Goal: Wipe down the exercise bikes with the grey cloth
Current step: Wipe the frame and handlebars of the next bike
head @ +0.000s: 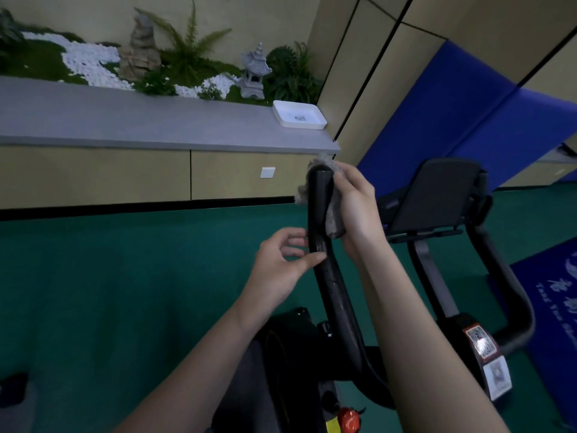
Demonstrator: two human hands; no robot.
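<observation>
A black exercise bike (340, 323) stands below me, its left handlebar (318, 210) rising to the middle of the view. My right hand (356, 207) grips the grey cloth (334, 220) wrapped round the top of that handlebar; cloth sticks out on both sides of the bar. My left hand (281, 264) holds the same handlebar lower down, thumb across its front and fingers curled behind it. The bike's console (434, 195) and right handlebar (505, 276) are to the right.
A long grey counter (156, 123) over beige cabinets runs along the wall, with a white tray (299, 114) at its right end and a planter with ferns and a stone lantern (254, 73) behind. Blue mats (487, 114) lean on the right wall. The floor is green.
</observation>
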